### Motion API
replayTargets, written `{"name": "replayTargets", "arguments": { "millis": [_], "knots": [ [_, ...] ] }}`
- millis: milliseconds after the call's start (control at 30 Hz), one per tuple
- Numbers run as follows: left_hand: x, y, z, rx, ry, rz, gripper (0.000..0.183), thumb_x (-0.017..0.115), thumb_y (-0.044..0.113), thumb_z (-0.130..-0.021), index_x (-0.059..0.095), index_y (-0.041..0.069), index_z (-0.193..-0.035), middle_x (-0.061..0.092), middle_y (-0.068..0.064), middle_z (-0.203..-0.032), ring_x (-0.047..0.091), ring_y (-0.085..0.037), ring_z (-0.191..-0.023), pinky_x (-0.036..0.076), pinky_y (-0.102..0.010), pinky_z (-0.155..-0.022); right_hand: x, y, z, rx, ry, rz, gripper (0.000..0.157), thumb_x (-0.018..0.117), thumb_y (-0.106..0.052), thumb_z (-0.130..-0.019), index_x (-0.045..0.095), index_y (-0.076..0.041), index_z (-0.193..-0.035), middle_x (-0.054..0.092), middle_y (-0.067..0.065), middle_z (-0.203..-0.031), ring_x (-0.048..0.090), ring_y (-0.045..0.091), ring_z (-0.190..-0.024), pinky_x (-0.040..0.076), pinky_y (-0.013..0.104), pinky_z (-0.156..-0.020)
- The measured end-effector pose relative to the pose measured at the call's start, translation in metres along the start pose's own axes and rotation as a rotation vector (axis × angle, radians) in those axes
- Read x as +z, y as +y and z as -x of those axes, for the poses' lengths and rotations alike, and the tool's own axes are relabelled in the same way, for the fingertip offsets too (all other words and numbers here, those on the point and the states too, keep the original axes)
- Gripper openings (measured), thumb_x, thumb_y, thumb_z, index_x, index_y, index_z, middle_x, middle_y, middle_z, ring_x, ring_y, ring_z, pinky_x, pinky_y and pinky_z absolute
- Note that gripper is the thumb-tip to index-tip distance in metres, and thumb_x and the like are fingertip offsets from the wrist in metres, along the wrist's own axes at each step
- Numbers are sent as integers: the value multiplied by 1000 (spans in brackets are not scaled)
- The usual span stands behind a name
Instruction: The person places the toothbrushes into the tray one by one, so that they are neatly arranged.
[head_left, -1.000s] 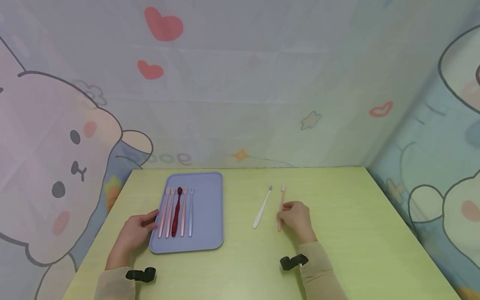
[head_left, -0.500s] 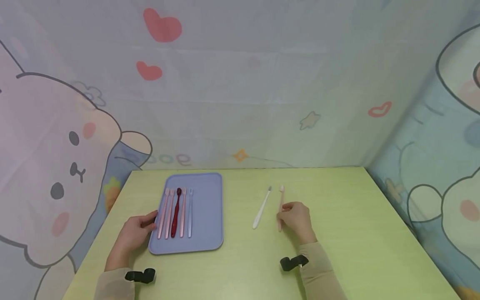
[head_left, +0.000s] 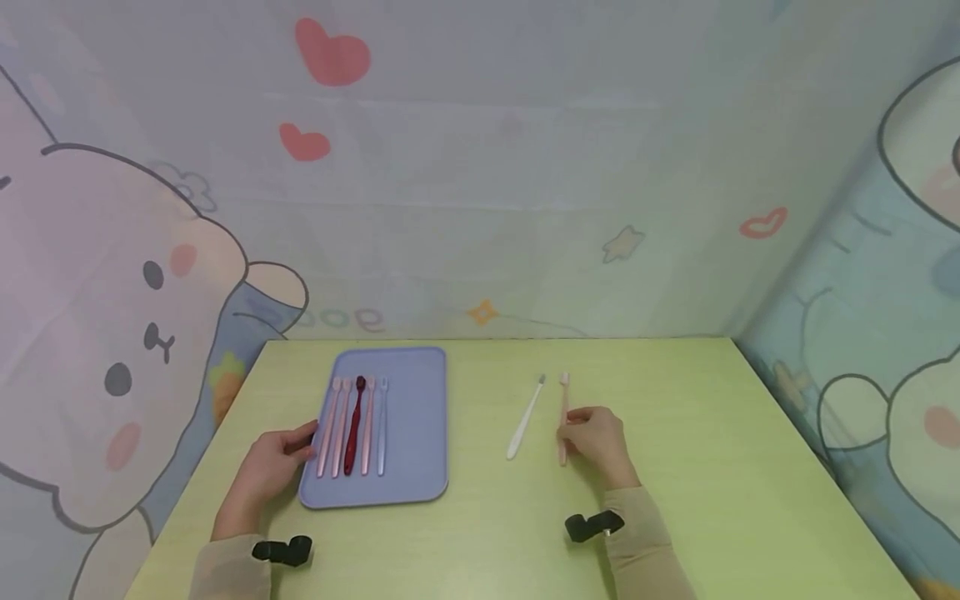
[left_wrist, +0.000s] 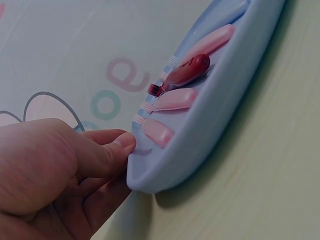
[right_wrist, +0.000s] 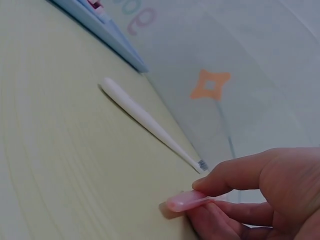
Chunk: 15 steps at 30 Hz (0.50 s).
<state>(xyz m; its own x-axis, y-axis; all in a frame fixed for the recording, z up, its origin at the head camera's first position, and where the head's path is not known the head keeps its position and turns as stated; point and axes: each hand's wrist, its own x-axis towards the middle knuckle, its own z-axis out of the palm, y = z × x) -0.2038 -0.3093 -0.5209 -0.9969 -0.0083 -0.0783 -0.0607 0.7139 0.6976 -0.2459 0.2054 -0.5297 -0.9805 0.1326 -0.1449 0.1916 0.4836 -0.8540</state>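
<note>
My left hand [head_left: 266, 468] grips the left edge of a lavender-blue tray [head_left: 420, 433], thumb at the rim in the left wrist view. On the tray several toothbrushes lie side by side, heads toward the back: pink ones, a dark red toothbrush [head_left: 352, 433] and a light blue toothbrush [head_left: 382, 433]. To the right, on the table, my right hand [head_left: 597, 442] pinches the handle of a pink toothbrush [right_wrist: 182, 201] between thumb and fingers. Left of that hand lies a white toothbrush [head_left: 525, 421] with a grey-bristled head, tilted on the table.
The pale yellow-green table [head_left: 487, 533] ends at a backdrop cloth [head_left: 480, 167] printed with hearts and cartoon animals. Cloth also hangs along both sides. The tray's raised rim stands up from the tabletop. Each wrist wears a small black camera mount [head_left: 592, 525].
My right hand has shifted slightly to the right, and the pink toothbrush's handle end has swung a little right with it. My left hand and the tray stay put.
</note>
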Motion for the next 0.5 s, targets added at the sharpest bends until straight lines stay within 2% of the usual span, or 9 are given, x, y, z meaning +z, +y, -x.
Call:
{"name": "replayTargets", "arguments": {
  "millis": [167, 500],
  "knots": [
    [1, 1, 0, 9, -3, 13, 50, 67, 4, -104, 55, -4, -151, 56, -31, -149, 48, -53, -142, 40, -67, -115, -2, 3, 1, 50, -37, -124, 44, 78, -6, -86, 71, 10, -127, 77, 24, -110, 75, 17, -80, 63, 28, -71],
    [0, -3, -2, -5, -7, 15, 50, 66, 5, -104, 54, -3, -152, 54, -31, -151, 47, -53, -142, 39, -67, -115, -4, 3, 0, 79, -62, -261, 46, 75, -3, -88, 68, 12, -131, 74, 25, -116, 76, 20, -86, 65, 29, -76]
  ]
}}
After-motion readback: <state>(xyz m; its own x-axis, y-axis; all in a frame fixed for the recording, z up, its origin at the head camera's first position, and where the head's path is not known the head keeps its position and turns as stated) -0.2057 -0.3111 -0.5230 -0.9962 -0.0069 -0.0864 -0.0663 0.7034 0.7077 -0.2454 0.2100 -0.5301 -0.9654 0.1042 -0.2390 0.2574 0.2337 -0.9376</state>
